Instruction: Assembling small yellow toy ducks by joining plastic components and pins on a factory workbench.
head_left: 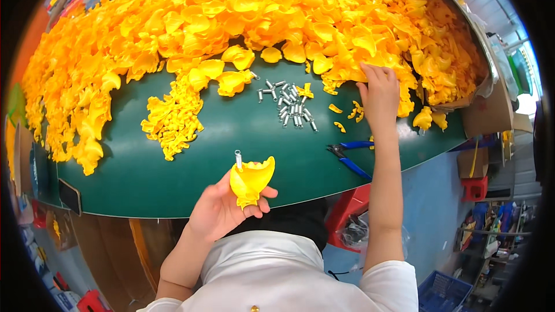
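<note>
1. The worktop (231, 144) is smooth and dark green; near its middle lie loose springs (297, 110), shiny metal coils with looped ends.
2. Right of the springs, past the worktop's edge, are a blue floor (425, 196) and a red stool (474, 189); farther out stands a pale ribbed wall (491, 20).
3. Beyond the springs, and curving round their left, rises a heap (243, 11) of glossy yellow pieces, thin and cupped.
4. Right of the springs, a cardboard box (494, 107) brims with more.
5. Left of the springs: small, knobbly yellow bits (173, 118).
6. Nearer and right of the springs: pliers (355, 167), blue handles spread.
7. Nearer and left of the springs, the left hand (217, 208) has its grip around a curved yellow shell (250, 182), a held spring (239, 160) upright at its top.
8. Right of the springs, the right hand (381, 89) meets the heap's edge; I cannot tell whether its grip holds anything.
</note>
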Demonstrator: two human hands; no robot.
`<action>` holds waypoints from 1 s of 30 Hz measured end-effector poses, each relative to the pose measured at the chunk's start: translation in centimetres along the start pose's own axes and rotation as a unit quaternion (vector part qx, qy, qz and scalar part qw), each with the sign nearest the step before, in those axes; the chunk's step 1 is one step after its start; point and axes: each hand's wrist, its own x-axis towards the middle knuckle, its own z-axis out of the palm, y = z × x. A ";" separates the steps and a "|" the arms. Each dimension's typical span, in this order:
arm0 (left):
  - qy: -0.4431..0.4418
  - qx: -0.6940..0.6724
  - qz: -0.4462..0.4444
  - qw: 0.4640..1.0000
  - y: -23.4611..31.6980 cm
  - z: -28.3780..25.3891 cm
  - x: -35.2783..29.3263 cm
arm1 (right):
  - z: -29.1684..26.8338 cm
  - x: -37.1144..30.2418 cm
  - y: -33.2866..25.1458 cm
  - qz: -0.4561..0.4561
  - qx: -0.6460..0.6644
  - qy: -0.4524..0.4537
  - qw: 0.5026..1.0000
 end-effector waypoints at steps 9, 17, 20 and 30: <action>0.077 -0.056 0.041 0.995 0.2 -0.8 0.3 | -1.9 -0.5 -0.1 -0.130 -0.004 0.081 0.988; 0.108 0.034 0.094 0.989 1.0 -0.5 -0.6 | -3.9 -7.7 -10.6 -0.183 0.370 -0.105 0.905; 0.105 0.039 0.093 0.989 1.4 -1.1 -1.7 | -1.8 -8.7 -11.3 -0.196 0.404 -0.128 0.884; 0.150 0.129 0.157 0.968 0.8 -1.4 -2.6 | -3.9 -8.2 -16.6 -0.046 0.306 -0.260 0.915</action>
